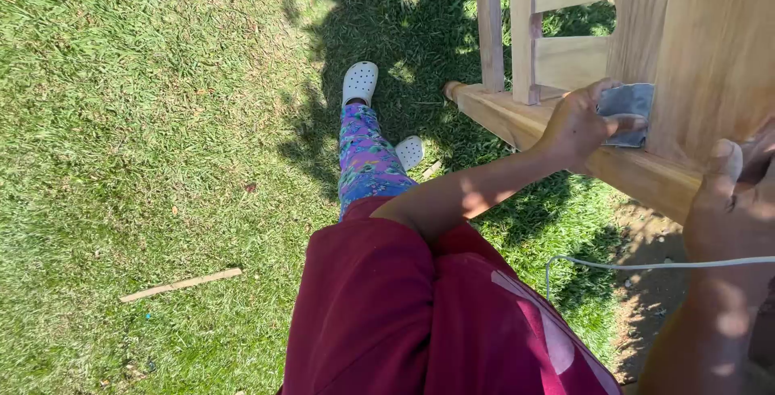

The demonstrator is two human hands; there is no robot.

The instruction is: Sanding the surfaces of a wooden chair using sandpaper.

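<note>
The left hand (577, 124) is pressing a grey sheet of sandpaper (628, 111) flat against the upright panel of a pale wooden frame (710, 48), fingers closed over the sheet just above the frame's bottom rail. The right hand (739, 193) is gripping the panel's near edge, thumb up, its fingers hidden behind the wood. A white cord (646, 265) is crossing the wrist.

The left hand (583, 124) sits in the upper right of the frame, its bare forearm stretched out from a dark red sleeve at lower centre. Its fingers are bent and its thumb pressed down flat, pinching closed. The right hand (731, 201) is at the right edge, in patchy shade, wrist bent upward, fingers curled, thumb raised; its grip is partly cut off by the frame.
</note>
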